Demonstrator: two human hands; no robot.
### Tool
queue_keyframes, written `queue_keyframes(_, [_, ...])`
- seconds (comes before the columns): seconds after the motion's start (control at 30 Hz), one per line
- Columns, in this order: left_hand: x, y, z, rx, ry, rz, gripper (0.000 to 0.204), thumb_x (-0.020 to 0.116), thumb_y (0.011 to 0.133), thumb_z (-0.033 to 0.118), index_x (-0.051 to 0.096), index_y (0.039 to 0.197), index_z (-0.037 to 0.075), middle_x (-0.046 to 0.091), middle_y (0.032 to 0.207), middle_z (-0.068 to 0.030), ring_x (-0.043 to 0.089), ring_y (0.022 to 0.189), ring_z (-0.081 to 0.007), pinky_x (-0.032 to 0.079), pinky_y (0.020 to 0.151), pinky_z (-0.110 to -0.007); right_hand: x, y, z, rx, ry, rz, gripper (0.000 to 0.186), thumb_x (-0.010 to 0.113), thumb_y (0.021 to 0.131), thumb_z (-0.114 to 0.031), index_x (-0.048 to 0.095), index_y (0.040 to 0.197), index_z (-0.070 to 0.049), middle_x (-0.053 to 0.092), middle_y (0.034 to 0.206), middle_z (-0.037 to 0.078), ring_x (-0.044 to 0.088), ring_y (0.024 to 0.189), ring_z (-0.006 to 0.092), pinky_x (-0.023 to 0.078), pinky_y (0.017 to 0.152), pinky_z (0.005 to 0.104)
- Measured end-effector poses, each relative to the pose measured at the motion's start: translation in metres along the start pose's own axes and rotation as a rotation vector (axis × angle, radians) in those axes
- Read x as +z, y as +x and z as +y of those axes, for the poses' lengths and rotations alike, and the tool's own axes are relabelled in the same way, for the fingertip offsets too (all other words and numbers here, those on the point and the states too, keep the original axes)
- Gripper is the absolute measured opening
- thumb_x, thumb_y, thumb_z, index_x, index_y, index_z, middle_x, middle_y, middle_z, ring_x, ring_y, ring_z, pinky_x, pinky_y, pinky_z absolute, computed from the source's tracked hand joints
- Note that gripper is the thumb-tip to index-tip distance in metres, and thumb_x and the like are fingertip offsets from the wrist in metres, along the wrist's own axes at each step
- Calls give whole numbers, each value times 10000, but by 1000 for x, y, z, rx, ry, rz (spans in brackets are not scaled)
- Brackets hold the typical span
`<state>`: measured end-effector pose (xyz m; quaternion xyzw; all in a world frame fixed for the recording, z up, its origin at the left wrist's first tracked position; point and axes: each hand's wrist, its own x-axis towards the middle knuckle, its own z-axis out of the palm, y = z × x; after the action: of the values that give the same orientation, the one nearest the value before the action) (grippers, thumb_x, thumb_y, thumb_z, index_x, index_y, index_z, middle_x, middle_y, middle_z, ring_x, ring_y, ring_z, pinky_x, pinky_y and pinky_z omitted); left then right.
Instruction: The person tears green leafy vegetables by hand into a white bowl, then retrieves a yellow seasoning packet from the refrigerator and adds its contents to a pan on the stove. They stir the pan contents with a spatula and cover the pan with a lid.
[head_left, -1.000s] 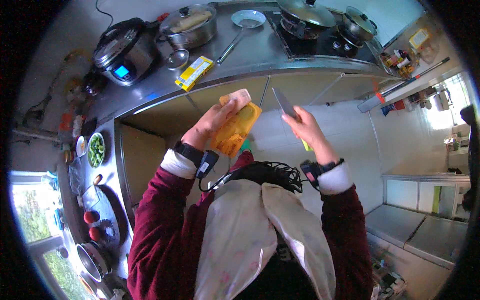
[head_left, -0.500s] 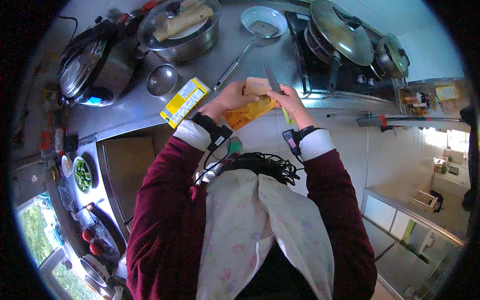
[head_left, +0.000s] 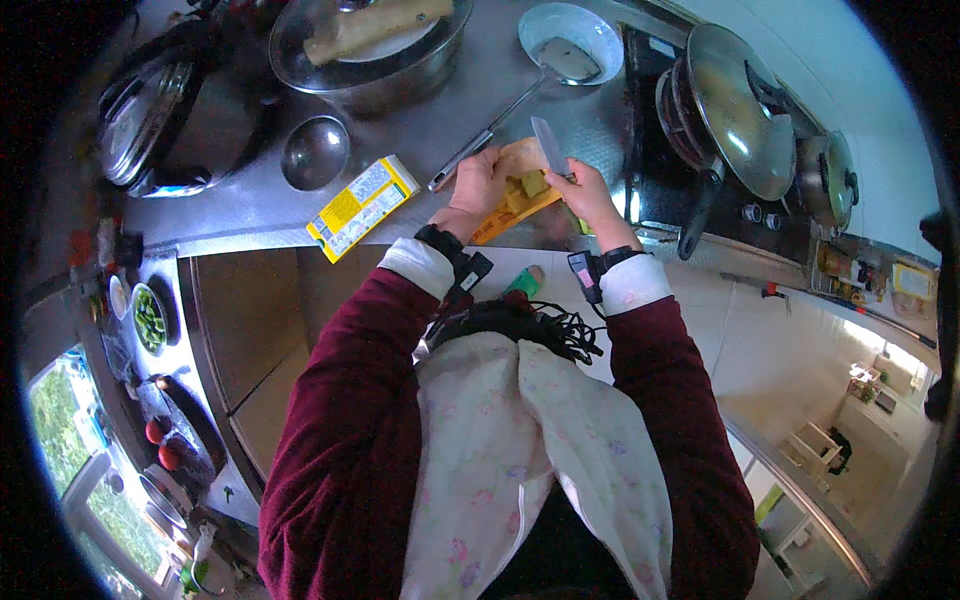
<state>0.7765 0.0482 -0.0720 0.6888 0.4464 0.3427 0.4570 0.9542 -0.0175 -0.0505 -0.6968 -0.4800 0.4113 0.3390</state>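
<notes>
Nearest you is your floral apron (head_left: 480,430), between two dark red sleeves (head_left: 345,450) with white cuffs.

Past your wrists, your left hand (head_left: 482,180) is closed on the left side of an orange packet (head_left: 497,222), which you hold by the front edge of the counter (head_left: 260,215). The packet is open along its upper face, and yellowish pieces (head_left: 525,190) show in it. Your right hand (head_left: 590,195) is curled round a knife (head_left: 546,143), its blade pointing away from you; those fingers are right at the packet's other side, though you can't tell from here whether the blade touches the food.

Left of your left hand, a yellow and white box (head_left: 363,208) lies slanted on the counter; its inside can't be seen. Just beyond it is a round metal bowl (head_left: 316,153), with no food visible in it.

Off to your left, a white-rimmed bowl (head_left: 149,320) holds cut green vegetables, beside a smaller bowl (head_left: 119,297) whose contents are too small to make out.

Farther back, a big steel pot (head_left: 400,88) shows a pale roll and a white plate through its clear lid. To its right, the flat head of a spatula (head_left: 463,160) rests in a white dish (head_left: 575,22). On the stove (head_left: 650,150) stand a lidded wok (head_left: 740,110) and a smaller lidded pot (head_left: 828,180).
</notes>
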Motion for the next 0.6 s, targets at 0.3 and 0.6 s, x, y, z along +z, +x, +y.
queue_keyframes(0.3, [-1,-4,27,303,281,244,114,541,716,36,568,821,70,526,896,-118,521,879,-334,455,730,-388,0,-1,4,-3,-88,7,265,634,769,-228,588,915,-12,622,775,143,603,708,250,453,638,334])
queue_keyframes(0.6, [-27,-30,26,414,466,-116,233,561,707,43,615,931,83,542,975,-95,526,912,-285,445,785,-360,3,-8,-8,9,-156,63,247,621,771,-209,582,907,-6,614,779,174,597,711,311,461,650,361])
